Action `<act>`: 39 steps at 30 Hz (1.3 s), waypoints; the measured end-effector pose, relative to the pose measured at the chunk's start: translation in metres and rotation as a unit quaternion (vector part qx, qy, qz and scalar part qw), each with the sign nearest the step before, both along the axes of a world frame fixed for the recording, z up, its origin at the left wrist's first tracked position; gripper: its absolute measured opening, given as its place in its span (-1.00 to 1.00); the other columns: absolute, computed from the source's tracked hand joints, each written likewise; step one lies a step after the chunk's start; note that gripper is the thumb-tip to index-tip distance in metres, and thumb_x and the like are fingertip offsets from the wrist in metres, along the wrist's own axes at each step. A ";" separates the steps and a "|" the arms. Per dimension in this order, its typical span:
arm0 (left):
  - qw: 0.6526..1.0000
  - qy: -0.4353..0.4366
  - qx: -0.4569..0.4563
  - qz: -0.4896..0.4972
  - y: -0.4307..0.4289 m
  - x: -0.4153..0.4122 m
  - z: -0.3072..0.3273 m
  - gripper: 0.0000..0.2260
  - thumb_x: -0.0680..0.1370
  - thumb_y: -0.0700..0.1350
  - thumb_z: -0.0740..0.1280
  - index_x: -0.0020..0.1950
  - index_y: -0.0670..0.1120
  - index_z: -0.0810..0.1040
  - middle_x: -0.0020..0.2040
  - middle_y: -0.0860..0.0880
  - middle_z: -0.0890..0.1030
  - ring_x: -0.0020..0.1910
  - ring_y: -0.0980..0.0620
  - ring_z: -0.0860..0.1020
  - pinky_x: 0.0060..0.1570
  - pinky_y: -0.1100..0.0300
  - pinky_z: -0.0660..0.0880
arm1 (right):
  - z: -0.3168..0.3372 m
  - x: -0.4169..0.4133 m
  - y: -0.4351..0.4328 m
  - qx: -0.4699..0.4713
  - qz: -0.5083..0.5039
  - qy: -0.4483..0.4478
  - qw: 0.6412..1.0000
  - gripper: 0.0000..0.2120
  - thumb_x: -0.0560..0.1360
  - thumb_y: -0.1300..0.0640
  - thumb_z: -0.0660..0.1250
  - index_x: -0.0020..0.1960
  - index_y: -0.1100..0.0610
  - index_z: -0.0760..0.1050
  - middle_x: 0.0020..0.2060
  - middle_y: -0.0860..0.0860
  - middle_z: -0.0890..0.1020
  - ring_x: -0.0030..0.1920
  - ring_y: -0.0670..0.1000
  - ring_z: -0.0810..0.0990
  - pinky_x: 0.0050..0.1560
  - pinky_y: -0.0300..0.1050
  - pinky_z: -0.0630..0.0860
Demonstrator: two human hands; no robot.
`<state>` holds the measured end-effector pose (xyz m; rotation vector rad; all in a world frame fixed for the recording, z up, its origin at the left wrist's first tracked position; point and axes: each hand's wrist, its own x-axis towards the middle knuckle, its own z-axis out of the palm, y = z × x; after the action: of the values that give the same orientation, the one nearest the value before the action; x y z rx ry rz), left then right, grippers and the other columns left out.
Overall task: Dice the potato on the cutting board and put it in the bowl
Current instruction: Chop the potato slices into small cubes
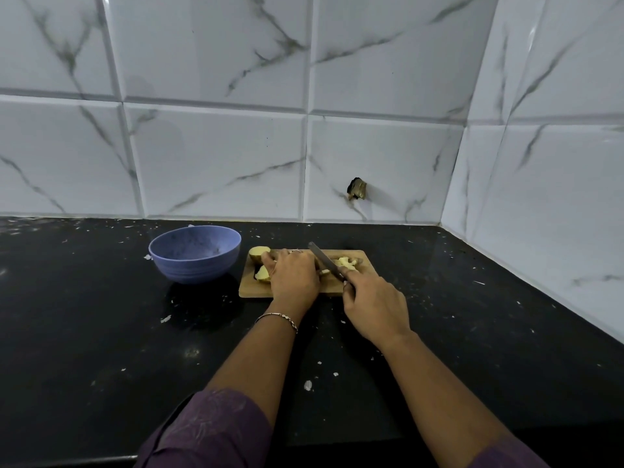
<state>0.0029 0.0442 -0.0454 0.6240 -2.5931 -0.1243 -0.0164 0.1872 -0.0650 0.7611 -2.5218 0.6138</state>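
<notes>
White marble-look tiled wall fills the back and right side, meeting in a corner. Black speckled tabletop below it, with pale flecks scattered about. Purple sleeve at the bottom edge, both forearms reaching forward.

Blue bowl stands on the tabletop just left of the cutting board, not touching it; no potato visible inside.

Wooden cutting board lies centre, near the wall.

Left hand is on the board, palm down. Its grip is closed: fingers curl down onto the potato, and whatever lies under the palm is hidden.

Right hand sits at the board's near right edge, grip wrapped tight round the handle of the knife. The blade runs up and left over the board, beside the left hand.

The potato is all on the board. One half sits at the far left corner, and a chunk lies nearer, by the left fingers. Small cut pieces lie right of the blade.

A thin bracelet is on the left wrist and a ring on a left finger. One tile has a dark broken hole above the board.
</notes>
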 end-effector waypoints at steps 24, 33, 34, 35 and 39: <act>1.000 0.006 0.002 -0.009 -0.001 0.000 -0.002 -0.82 0.60 0.03 0.26 0.07 0.00 0.60 0.13 -0.02 0.59 0.26 -0.07 0.44 0.35 -0.18 0.12 | 0.004 0.007 0.000 0.061 -0.015 0.028 0.998 -0.64 0.67 0.04 0.12 0.44 -0.14 0.40 0.14 -0.06 0.54 -0.11 -0.06 0.50 -0.16 -0.14 0.46; 1.000 0.013 0.019 -0.012 0.001 -0.002 -0.002 -0.85 0.59 -0.08 0.24 0.02 -0.01 0.61 0.09 -0.02 0.60 0.24 -0.07 0.44 0.28 -0.13 0.15 | 0.008 0.015 -0.001 0.021 0.011 0.006 1.000 -0.62 0.66 0.02 0.14 0.46 -0.14 0.40 0.27 -0.04 0.52 0.06 -0.03 0.57 -0.07 -0.18 0.45; 1.000 0.015 0.018 -0.011 0.001 -0.002 -0.002 -0.84 0.59 -0.09 0.24 0.04 -0.01 0.62 0.10 -0.02 0.60 0.24 -0.07 0.44 0.26 -0.13 0.15 | 0.008 0.015 -0.001 0.020 0.016 0.006 1.000 -0.63 0.66 0.03 0.15 0.45 -0.13 0.41 0.25 -0.04 0.53 0.07 -0.03 0.56 -0.02 -0.16 0.49; 1.000 0.017 0.017 -0.011 0.001 -0.002 -0.002 -0.84 0.59 -0.09 0.24 0.05 -0.01 0.62 0.10 -0.02 0.60 0.24 -0.07 0.43 0.26 -0.12 0.15 | 0.008 0.016 -0.001 0.020 0.020 0.004 1.000 -0.63 0.66 0.03 0.15 0.44 -0.12 0.42 0.22 -0.05 0.54 0.08 -0.04 0.56 0.01 -0.14 0.51; 1.000 0.021 0.017 -0.011 0.001 -0.002 -0.003 -0.84 0.58 -0.09 0.24 0.05 0.00 0.61 0.11 -0.01 0.60 0.23 -0.07 0.45 0.29 -0.14 0.13 | 0.008 0.017 -0.002 0.021 0.028 -0.004 0.999 -0.64 0.65 0.05 0.17 0.42 -0.11 0.45 0.15 -0.06 0.56 0.05 -0.05 0.56 -0.01 -0.14 0.54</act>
<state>0.0009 0.0454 -0.0485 0.5998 -2.5633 -0.1874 0.0003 0.1851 -0.0566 0.8481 -2.5347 0.5862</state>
